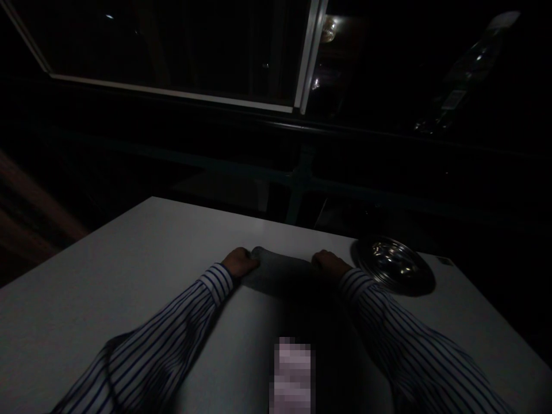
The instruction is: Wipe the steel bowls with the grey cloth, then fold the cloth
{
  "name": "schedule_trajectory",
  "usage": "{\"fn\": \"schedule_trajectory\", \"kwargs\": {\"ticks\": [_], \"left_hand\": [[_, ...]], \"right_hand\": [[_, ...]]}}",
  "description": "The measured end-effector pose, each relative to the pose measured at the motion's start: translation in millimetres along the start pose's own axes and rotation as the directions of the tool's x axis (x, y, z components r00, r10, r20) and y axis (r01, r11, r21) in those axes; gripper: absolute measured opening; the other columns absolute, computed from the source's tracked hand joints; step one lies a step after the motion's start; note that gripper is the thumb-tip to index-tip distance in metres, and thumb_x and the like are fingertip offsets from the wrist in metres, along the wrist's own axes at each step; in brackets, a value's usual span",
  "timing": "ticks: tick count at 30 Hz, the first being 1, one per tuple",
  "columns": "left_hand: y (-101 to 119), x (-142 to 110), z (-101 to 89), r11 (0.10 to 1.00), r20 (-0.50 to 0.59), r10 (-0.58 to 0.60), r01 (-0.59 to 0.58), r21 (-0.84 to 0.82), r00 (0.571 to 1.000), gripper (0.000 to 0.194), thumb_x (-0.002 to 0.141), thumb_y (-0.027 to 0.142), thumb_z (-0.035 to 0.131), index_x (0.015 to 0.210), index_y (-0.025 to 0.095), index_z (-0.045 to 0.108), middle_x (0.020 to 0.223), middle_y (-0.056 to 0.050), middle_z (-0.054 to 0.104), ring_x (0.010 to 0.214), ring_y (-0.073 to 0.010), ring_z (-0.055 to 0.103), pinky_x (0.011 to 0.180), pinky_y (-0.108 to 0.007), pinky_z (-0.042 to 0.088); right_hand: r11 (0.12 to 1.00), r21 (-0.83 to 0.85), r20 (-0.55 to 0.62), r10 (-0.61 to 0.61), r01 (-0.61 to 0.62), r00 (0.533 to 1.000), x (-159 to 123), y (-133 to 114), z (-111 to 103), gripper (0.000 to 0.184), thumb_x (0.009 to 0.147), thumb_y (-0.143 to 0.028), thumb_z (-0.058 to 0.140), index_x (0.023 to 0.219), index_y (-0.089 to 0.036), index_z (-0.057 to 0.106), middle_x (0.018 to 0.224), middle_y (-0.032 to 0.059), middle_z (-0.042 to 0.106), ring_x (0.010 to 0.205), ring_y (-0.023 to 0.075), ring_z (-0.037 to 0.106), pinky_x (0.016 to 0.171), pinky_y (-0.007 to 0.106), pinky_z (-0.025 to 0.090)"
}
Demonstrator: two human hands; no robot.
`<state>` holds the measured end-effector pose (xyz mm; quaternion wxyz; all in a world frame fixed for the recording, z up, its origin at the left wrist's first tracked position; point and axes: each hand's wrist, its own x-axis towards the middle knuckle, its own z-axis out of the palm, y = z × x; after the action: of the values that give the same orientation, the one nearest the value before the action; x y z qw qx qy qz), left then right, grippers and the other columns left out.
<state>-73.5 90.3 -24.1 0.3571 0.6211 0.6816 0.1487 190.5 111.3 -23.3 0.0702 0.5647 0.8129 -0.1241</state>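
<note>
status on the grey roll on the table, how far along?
Done: the grey cloth lies as a roll across the white table. In hand: left hand grips one end, right hand the other, both closed on it. Left: too dark to tell whether any flat part remains unrolled. The metal plate sits beside the right hand, apart from the roll.

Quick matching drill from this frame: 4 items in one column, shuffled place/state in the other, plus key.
Items:
1. left hand
2. right hand
3. grey roll
4. metal plate

Descriptions:
A. lies between the two hands
B. grips the roll's left end
C. sits on the white table, right of the roll
D. grips the roll's right end

Pairs: 1-B, 2-D, 3-A, 4-C
</note>
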Motion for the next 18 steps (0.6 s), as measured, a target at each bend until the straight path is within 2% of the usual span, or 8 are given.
{"fn": "schedule_trajectory", "kwargs": {"ticks": [3, 6, 8, 10, 12, 14, 16, 18], "left_hand": [[6, 0, -3.8, 1.000, -0.018, 0.006, -0.006, -0.005, 1.000, 0.039, 0.056, 0.041, 0.056, 0.077, 0.009, 0.058, 0.075, -0.010, 0.063, 0.066, -0.0199, 0.059, 0.049, -0.023, 0.040], [9, 2, -3.9, 0.992, -0.014, 0.006, -0.008, -0.124, 1.000, 0.047, 0.052, 0.045, 0.059, 0.083, 0.010, 0.057, 0.079, -0.009, 0.063, 0.069, -0.0197, 0.059, 0.053, -0.024, 0.043], [9, 4, -1.2, 0.972, -0.011, 0.030, -0.032, -0.233, 0.999, 0.046, 0.053, 0.045, 0.058, 0.083, 0.010, 0.057, 0.077, -0.008, 0.063, 0.068, -0.0189, 0.058, 0.056, -0.025, 0.044], [9, 6, 2.0, 0.954, -0.042, 0.095, -0.103, -0.282, 0.995, 0.042, 0.056, 0.041, 0.056, 0.083, 0.009, 0.057, 0.074, -0.007, 0.063, 0.067, -0.0182, 0.058, 0.057, -0.026, 0.044], [11, 6, 2.9, 0.934, -0.106, 0.200, -0.222, -0.281, 0.974, 0.037, 0.060, 0.037, 0.054, 0.085, 0.009, 0.057, 0.074, -0.006, 0.062, 0.067, -0.0176, 0.057, 0.059, -0.027, 0.044], [17, 3, 0.0, 0.900, -0.154, 0.322, -0.352, -0.257, 0.934, 0.033, 0.064, 0.034, 0.052, 0.087, 0.011, 0.057, 0.077, -0.005, 0.062, 0.071, -0.0173, 0.057, 0.063, -0.027, 0.044], [27, -3, -6.1, 0.859, -0.162, 0.437, -0.464, -0.216, 0.885, 0.028, 0.068, 0.031, 0.049, 0.088, 0.014, 0.058, 0.083, -0.005, 0.063, 0.077, -0.0172, 0.057, 0.068, -0.027, 0.044], [38, -10, -13.3, 0.814, -0.145, 0.538, -0.556, -0.168, 0.831, 0.025, 0.072, 0.030, 0.047, 0.088, 0.016, 0.060, 0.087, -0.005, 0.063, 0.083, -0.0170, 0.056, 0.074, -0.028, 0.043]], "right_hand": [[1.000, 0.021, 0.029, -0.016, 0.015, 0.999, -2, 4, 2, 0.026, 0.070, -0.033, 0.047, 0.088, -0.015, 0.050, 0.095, 0.0099, 0.053, 0.086, 0.0216, 0.049, 0.069, 0.030, 0.036], [0.999, 0.035, 0.083, -0.043, 0.040, 0.996, -6, 9, 1, 0.030, 0.071, -0.036, 0.046, 0.093, -0.016, 0.047, 0.094, 0.0091, 0.056, 0.082, 0.0208, 0.052, 0.067, 0.030, 0.037], [0.998, 0.017, 0.113, -0.056, 0.055, 0.992, -10, 11, -1, 0.033, 0.070, -0.037, 0.047, 0.097, -0.017, 0.048, 0.097, 0.0098, 0.055, 0.086, 0.0230, 0.052, 0.069, 0.033, 0.038], [0.998, 0.000, 0.108, -0.060, 0.060, 0.992, -12, 10, -4, 0.038, 0.069, -0.036, 0.050, 0.102, -0.017, 0.049, 0.103, 0.0114, 0.053, 0.093, 0.0266, 0.050, 0.074, 0.039, 0.038], [0.995, 0.045, 0.029, -0.086, 0.084, 0.996, -11, 6, -10, 0.046, 0.068, -0.038, 0.052, 0.108, -0.017, 0.047, 0.111, 0.0123, 0.049, 0.101, 0.0288, 0.046, 0.081, 0.044, 0.036], [0.969, 0.180, -0.119, -0.148, 0.168, 0.982, -8, -3, -17, 0.052, 0.070, -0.039, 0.051, 0.116, -0.016, 0.042, 0.119, 0.0117, 0.045, 0.108, 0.0265, 0.042, 0.088, 0.042, 0.033], [0.898, 0.347, -0.259, -0.187, 0.272, 0.948, -6, -14, -27, 0.059, 0.070, -0.040, 0.051, 0.122, -0.015, 0.036, 0.124, 0.0106, 0.041, 0.111, 0.0221, 0.041, 0.092, 0.037, 0.033], [0.808, 0.475, -0.344, -0.193, 0.348, 0.919, -5, -25, -38, 0.063, 0.069, -0.041, 0.054, 0.124, -0.016, 0.034, 0.124, 0.0094, 0.042, 0.110, 0.0194, 0.043, 0.092, 0.034, 0.034]]}}
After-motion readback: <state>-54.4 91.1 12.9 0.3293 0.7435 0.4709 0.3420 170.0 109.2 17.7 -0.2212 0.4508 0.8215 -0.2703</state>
